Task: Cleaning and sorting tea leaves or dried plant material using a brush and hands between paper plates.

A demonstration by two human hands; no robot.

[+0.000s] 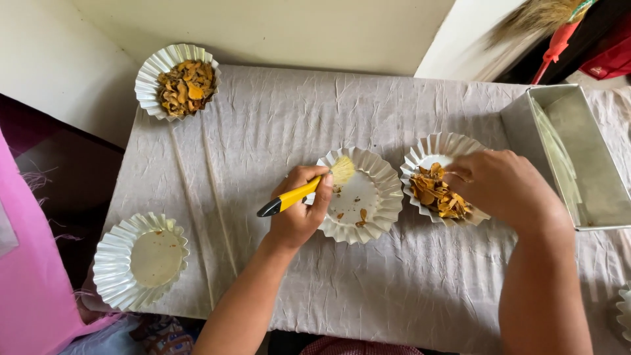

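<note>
The left hand (297,213) is gripping a small brush (305,189) by its yellow and black handle, fingers curled tight around it, and is holding the pale bristles against the far inner wall of a white fluted paper plate (378,197) in the middle of the counter (407,276). A few orange crumbs are lying scattered on that plate's flat base. The right hand (503,187) is resting over the near right side of a second fluted plate (437,148) just beside the first; its fingers are bent down into a heap of dried orange-yellow chips (437,194), but whether they are pinching any cannot be told. Both forearms are reaching in from the near edge. The counter is covered with a creased beige cloth. At its far left corner another fluted plate (150,79) is holding more of the same chips (187,87), and at the near left edge a fourth plate (115,263) is sitting with only a stained base. A rectangular metal tin (591,164) is standing at the right, well apart from the left hand. Pink fabric (29,276) is showing at the left border.
</note>
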